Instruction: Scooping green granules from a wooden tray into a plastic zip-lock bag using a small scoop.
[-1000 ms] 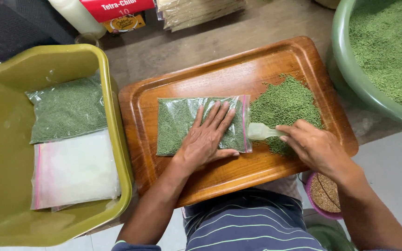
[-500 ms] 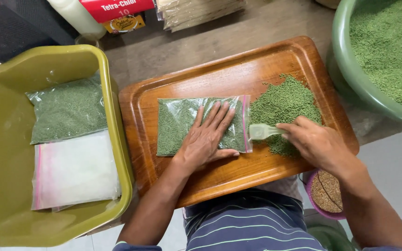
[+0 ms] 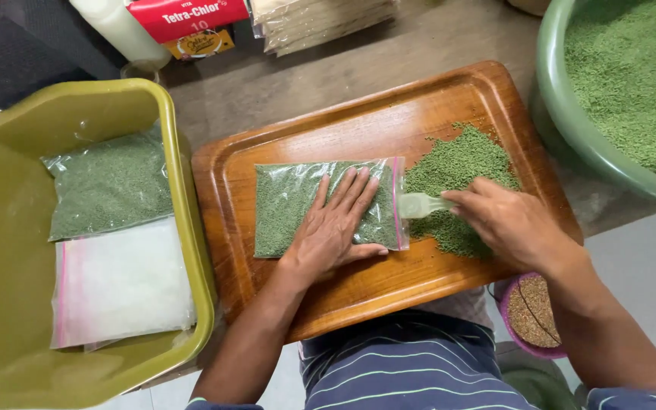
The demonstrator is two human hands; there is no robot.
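Hardly anything has shifted since a second ago: the right hand (image 3: 512, 225) has edged its small translucent scoop (image 3: 423, 205) a touch closer to the bag's mouth, while the left hand (image 3: 337, 225) stays pressed flat. That left palm lies open, fingers spread, on a clear zip bag of green granules (image 3: 298, 205), pinning it to the wooden tray (image 3: 358, 292) without grasping it. The right grip is clenched on the scoop's handle, I think between thumb and fingers, though the knuckles hide the pinch. Just beyond the scoop's tip sits the bag's pink-edged opening; under and behind the right hand spreads a loose heap of green granules (image 3: 461, 163). Well left of the flat hand, an olive tub (image 3: 9, 190) holds a filled bag (image 3: 108, 186) and a pale bag (image 3: 119, 285).
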